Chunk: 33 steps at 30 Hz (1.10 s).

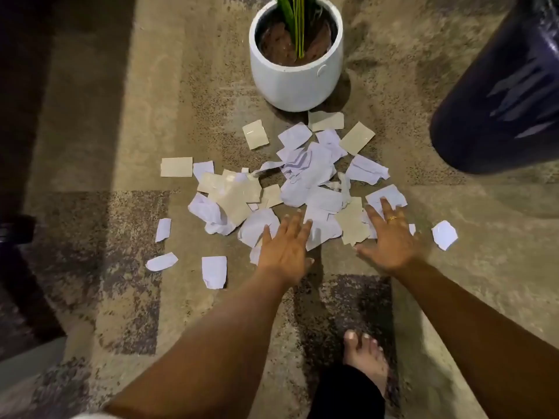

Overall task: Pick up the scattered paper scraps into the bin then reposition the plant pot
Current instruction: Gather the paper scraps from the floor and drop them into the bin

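Several white and beige paper scraps (305,176) lie scattered in a loose heap on the patterned carpet. Behind them stands a white plant pot (298,77) holding soil and green stems. A dark blue bin (496,95) fills the upper right corner. My left hand (284,252) is spread flat, palm down, its fingertips on the near edge of the heap. Further right, my right hand (390,237), with a gold ring, rests open on scraps at the heap's right side. Neither hand grips anything.
Loose scraps lie apart from the heap: one at the right (444,234) and a few at the left (161,261). My bare foot (366,358) stands on the carpet near the bottom. Dark furniture (18,231) borders the left edge.
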Tool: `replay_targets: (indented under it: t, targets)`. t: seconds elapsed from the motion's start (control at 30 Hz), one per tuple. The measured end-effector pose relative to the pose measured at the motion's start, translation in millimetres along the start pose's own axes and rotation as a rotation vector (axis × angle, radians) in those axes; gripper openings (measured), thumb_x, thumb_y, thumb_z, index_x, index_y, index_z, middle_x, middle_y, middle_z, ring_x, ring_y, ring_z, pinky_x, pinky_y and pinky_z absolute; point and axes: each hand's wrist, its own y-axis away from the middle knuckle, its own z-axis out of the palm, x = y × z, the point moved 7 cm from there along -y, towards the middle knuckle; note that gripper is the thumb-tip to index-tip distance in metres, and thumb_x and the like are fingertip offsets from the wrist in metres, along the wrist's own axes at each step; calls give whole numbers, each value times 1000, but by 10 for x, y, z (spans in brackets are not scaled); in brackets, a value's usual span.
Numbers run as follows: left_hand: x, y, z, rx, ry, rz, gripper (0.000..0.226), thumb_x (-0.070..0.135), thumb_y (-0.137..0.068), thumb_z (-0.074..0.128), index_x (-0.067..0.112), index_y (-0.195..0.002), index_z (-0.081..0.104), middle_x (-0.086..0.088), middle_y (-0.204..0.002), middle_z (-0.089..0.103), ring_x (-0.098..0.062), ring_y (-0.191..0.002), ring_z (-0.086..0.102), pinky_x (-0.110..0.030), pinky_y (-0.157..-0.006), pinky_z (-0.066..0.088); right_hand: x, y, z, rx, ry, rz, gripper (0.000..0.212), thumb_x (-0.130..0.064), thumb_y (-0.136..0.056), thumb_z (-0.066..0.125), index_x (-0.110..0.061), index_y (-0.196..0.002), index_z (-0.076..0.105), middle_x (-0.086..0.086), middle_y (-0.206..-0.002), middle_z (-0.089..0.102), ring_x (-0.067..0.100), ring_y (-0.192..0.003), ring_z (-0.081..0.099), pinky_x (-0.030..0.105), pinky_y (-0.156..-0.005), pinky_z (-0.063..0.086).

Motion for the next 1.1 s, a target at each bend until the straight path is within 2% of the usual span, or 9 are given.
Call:
replay_targets:
  t: [0.23,0.4,0.47,0.53,0.63,0.8,0.87,1.0,1.1]
  targets:
    - [132,-664,184,-54,-55,67,92,44,-85,58,27,-148,-6,-2,-159,-12,-27,-147,-3,-54,-115,8,217,-455,76,-27,153,-43,111,-63,-64,70,-37,-145,-1,4,-157,-18,33,-144,-11,62,-110,23]
    - [182,-1037,195,-96,-66,54,110,52,-73,67,36,-145,-14,2,-156,-22,-37,-143,-16,-73,-104,10,244,-789,165,-33,101,-11,124,-64,-56,74,-38,-144,-9,7,-154,-27,36,-141,-20,65,-109,20]
    - [157,-1094,257,-112,-101,49,116,56,-68,70,38,-143,-17,2,-155,-26,-40,-142,-19,-76,-101,11,215,-854,293,-53,37,-2,128,-65,-53,75,-38,-144,-10,10,-153,-27,37,-140,-24,65,-109,18]
    - [128,-1112,309,-101,-110,44,113,55,-70,68,38,-143,-17,1,-154,-28,-41,-141,-20,-76,-101,10,185,-855,439,-79,84,-12,128,-70,-52,72,-37,-144,-10,10,-153,-27,38,-139,-26,66,-109,17]
    - [113,-1147,340,-68,-114,63,103,48,-77,64,38,-144,-13,-1,-156,-23,-42,-141,-19,-75,-103,7,171,-856,506,-60,146,-13,120,-69,-58,69,-39,-144,-9,7,-154,-25,37,-140,-23,65,-109,20]
    - [123,-1165,359,-60,-152,86,90,46,-85,58,37,-146,-7,-4,-157,-19,-45,-141,-16,-73,-104,9,134,-863,427,-18,131,-50,96,-58,-74,63,-40,-145,1,7,-157,-15,42,-142,-11,53,-114,20]
    - [141,-1160,356,-51,-176,90,83,41,-89,55,35,-147,-4,-7,-158,-16,-46,-142,-11,-71,-105,14,104,-859,371,-13,148,-62,92,-55,-75,64,-39,-145,5,8,-158,-9,43,-142,-5,49,-114,19]
    - [195,-1124,352,-57,-236,99,75,22,-93,52,29,-148,3,-13,-158,-6,-50,-141,0,-65,-106,26,-28,-833,281,29,173,-88,84,-44,-76,69,-36,-143,18,8,-157,7,39,-140,12,43,-111,28]
    - [243,-1094,290,-21,-255,131,67,11,-93,51,23,-148,15,-19,-156,11,-51,-137,20,-57,-105,37,-152,-814,246,64,215,-141,73,-36,-77,71,-33,-138,31,9,-151,23,33,-132,26,40,-105,36]
